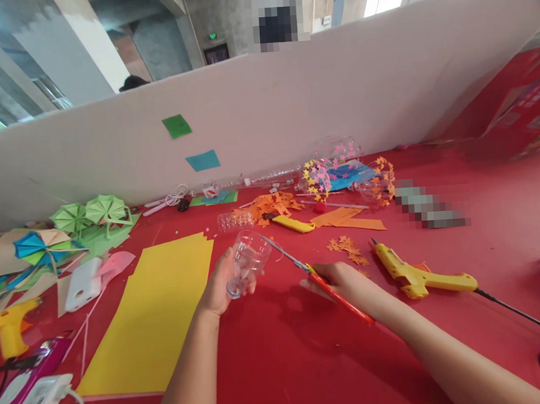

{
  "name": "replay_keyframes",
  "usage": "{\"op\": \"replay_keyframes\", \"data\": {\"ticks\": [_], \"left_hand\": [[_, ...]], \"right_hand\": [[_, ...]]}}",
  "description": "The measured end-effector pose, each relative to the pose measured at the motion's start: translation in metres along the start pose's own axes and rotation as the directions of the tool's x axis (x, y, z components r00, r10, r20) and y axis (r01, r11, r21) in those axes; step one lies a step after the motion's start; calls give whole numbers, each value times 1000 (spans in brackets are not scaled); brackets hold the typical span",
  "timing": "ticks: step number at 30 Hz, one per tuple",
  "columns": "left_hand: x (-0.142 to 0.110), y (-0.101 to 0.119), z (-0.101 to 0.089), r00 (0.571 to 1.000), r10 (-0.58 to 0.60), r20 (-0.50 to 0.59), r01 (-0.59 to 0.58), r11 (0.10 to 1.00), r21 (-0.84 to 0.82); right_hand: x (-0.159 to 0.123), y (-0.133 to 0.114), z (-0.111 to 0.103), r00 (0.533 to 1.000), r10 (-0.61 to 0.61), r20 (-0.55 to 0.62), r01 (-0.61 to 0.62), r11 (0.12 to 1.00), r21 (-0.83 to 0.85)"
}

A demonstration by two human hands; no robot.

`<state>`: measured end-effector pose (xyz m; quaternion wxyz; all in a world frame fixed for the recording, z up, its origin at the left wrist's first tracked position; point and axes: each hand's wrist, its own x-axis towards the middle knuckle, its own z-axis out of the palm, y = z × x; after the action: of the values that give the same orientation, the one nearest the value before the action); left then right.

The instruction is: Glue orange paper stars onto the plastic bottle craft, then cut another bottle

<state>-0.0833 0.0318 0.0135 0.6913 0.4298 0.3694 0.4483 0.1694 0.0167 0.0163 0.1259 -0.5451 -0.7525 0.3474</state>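
My left hand (224,282) is closed around the cut top part of a clear plastic bottle (250,255), its open cut end facing up and away and its neck with a blue ring toward me. In my right hand (341,280) is a pair of scissors (323,281) with red handles. The blades reach to the cut rim of the bottle piece; whether they are biting into the plastic I cannot tell. Just beyond lie a ribbed clear bottle piece (234,220) and a yellow utility knife (294,223).
Yellow paper sheets (153,313) lie left of my left arm. A yellow glue gun (425,278) with its cord rests at right, another glue gun (12,327) at far left. Orange paper stars (348,250), orange strips (348,217) and star-decorated bottle pieces (336,167) lie before the white partition (256,117).
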Motion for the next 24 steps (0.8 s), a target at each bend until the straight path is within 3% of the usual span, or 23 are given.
{"op": "replay_keyframes", "data": {"ticks": [4, 10, 24], "left_hand": [[1, -2, 2, 998, -68, -15, 68, 998, 3], [-1, -4, 2, 984, -167, 64, 166, 986, 14], [0, -1, -1, 969, -198, 145, 202, 979, -18]], "right_hand": [[0, -1, 0, 1000, 9, 1, -8, 997, -78], [-4, -4, -2, 1000, -6, 10, 7, 997, -83], [-2, -2, -4, 999, 7, 39, -9, 999, 46]]}}
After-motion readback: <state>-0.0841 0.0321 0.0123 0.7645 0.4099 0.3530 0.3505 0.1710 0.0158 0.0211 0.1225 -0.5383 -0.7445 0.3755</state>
